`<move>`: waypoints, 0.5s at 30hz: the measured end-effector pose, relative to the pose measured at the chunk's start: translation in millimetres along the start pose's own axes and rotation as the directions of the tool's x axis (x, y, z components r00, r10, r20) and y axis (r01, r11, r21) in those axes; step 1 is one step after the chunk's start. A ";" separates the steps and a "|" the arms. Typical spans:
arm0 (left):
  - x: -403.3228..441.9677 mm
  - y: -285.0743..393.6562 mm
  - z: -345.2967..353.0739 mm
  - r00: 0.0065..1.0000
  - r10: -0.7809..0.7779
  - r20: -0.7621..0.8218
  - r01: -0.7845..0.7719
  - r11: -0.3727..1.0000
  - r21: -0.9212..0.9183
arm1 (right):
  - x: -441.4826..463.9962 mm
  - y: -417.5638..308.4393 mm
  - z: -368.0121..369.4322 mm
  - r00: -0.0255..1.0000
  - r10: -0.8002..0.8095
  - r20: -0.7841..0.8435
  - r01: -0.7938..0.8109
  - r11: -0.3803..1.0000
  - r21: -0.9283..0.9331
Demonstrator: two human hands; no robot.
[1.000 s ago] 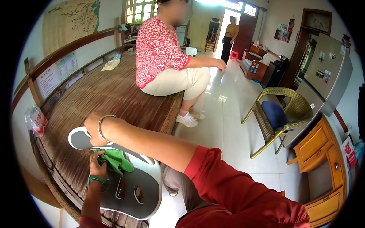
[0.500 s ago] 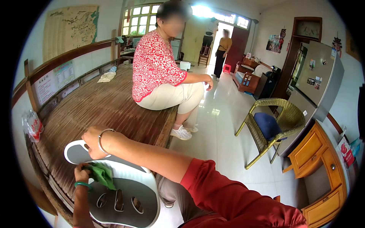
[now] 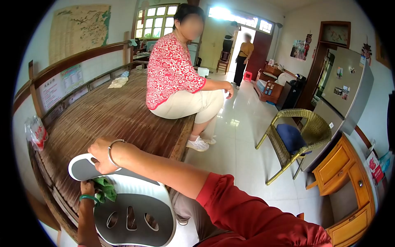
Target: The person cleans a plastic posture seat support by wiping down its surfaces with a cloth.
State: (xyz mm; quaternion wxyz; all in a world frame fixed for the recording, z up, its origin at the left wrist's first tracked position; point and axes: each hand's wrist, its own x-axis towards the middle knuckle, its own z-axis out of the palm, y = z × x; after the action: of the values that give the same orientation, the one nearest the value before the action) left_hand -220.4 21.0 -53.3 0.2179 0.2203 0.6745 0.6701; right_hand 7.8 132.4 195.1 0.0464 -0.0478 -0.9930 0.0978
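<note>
A white plastic piece with dark grey panels [image 3: 158, 206] and several slots, shaped like a chair seat with a back, stands in front of me at the bed's edge. My right hand [image 3: 103, 154], with a silver bangle at the wrist, is closed on the upper left rim of its narrower grey section. Just below, my left hand [image 3: 87, 188], wearing a green bangle, presses a crumpled green cloth [image 3: 106, 189] against the white band between the two grey sections. Part of the cloth and the left fingertips are hidden.
A wooden bed with a slatted mat [image 3: 103, 111] fills the left. On its edge sits a person in a red-patterned top [image 3: 173, 74]; another person [image 3: 243, 59] stands by the doorway. A wicker chair [image 3: 284, 140] and wooden desk [image 3: 341, 164] are at right.
My left hand has moved slightly upward with the green cloth, which now bunches closer to the narrower section. My right hand keeps its hold on the rim.
</note>
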 end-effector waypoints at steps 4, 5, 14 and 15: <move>14.3 -12.0 -8.9 0.977 0.098 0.187 -0.101 0.995 0.009 | 1.8 1.0 0.2 0.999 -0.029 -0.030 0.029 1.000 0.003; 15.5 -17.3 -12.1 0.978 0.097 0.186 -0.101 0.995 0.009 | 1.0 0.0 -0.5 0.999 -0.033 -0.031 0.033 0.999 0.000; 0.3 -7.1 -11.5 0.937 0.123 0.328 -0.245 0.900 0.361 | -1.4 -0.3 0.6 0.997 -0.041 -0.059 0.042 0.999 0.019; -0.5 -4.6 -12.2 0.933 0.151 0.326 -0.302 0.821 0.484 | -1.5 -0.2 0.5 0.997 -0.041 -0.059 0.042 0.999 0.019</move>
State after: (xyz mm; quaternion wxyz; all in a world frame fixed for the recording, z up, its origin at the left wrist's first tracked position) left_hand -227.3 10.9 -57.9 0.1579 0.4409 0.7640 0.4439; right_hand 9.2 132.0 194.5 0.0779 -0.0295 -0.9909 0.1056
